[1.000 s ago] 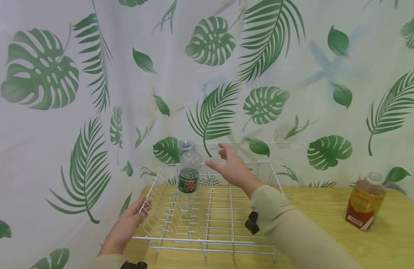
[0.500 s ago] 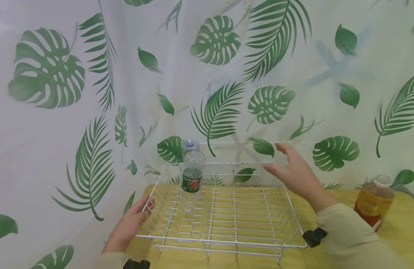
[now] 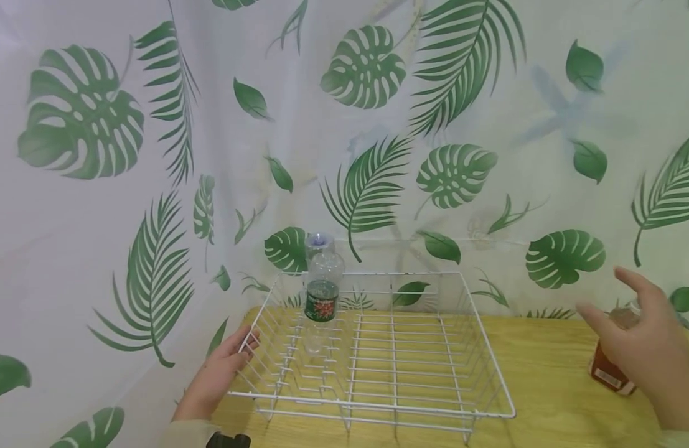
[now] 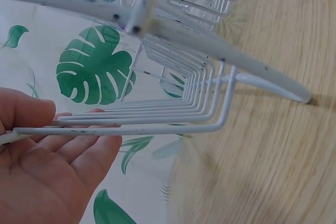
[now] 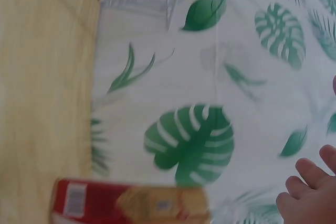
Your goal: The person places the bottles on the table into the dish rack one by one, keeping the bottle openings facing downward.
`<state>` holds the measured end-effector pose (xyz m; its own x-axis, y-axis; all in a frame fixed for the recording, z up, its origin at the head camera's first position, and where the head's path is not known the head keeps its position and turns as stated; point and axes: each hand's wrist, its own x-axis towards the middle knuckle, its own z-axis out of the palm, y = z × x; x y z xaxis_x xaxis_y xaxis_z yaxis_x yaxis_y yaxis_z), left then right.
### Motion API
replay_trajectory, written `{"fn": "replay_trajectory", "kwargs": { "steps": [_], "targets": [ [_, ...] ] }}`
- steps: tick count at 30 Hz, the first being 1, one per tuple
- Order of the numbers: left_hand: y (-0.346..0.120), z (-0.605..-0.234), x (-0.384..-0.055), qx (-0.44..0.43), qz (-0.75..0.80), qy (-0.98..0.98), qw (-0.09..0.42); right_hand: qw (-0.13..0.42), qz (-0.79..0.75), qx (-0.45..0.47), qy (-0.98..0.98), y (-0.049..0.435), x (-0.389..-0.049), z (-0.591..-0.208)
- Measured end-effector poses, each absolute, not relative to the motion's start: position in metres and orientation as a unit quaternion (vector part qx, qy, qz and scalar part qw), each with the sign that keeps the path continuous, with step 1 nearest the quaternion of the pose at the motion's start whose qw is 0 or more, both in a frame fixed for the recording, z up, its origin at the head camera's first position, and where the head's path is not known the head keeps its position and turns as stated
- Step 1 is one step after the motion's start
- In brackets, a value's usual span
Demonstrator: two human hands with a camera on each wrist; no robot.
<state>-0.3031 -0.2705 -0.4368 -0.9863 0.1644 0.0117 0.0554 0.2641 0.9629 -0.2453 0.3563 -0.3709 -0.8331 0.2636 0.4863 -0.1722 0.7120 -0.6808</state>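
Note:
My left hand (image 3: 218,373) grips the left rim of a white wire dish rack (image 4: 184,43). In the left wrist view, its thumb lies over the wire and its fingers are beneath. A clear plastic bottle (image 3: 322,302) with a green label stands upright in the rack's left part. Just behind it shows a clear object with a bluish-purple top (image 3: 320,239). Over at the right, my right hand (image 3: 649,351) is held with thumb and fingers spread, overlapping a brownish bottle (image 3: 607,370) with a red and yellow label. In the right wrist view, that bottle's label (image 5: 105,203) shows below the fingers' left.
Everything stands on a light wooden table (image 3: 540,373). Close behind and to the left hangs a white sheet (image 3: 299,124) printed with green leaves. Table surface lies between the rack and the brownish bottle.
My right hand has moved from above the rack far to the right, up to the brownish bottle. The left hand keeps its hold on the rack. The head view has turned slightly left.

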Motion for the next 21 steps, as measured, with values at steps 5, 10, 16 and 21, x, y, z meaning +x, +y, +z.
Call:
{"fn": "replay_trajectory", "kwargs": {
  "steps": [5,10,16,21],
  "targets": [
    [-0.270,-0.437,-0.304,0.069,0.605,0.793,0.035,0.306,0.446,-0.106,-0.834,0.387,-0.236,-0.401],
    [-0.271,-0.441,-0.304,0.068,0.604,0.794,0.023,0.311,0.504,-0.186,-0.784,0.404,-0.241,-0.423],
    [-0.271,-0.442,-0.302,0.063,0.606,0.793,0.030,0.290,0.541,-0.237,-0.753,0.431,-0.262,-0.459],
    [-0.270,-0.440,-0.303,0.063,0.611,0.788,0.033,0.235,0.539,-0.245,-0.771,0.456,-0.273,-0.497]
  ]
}}
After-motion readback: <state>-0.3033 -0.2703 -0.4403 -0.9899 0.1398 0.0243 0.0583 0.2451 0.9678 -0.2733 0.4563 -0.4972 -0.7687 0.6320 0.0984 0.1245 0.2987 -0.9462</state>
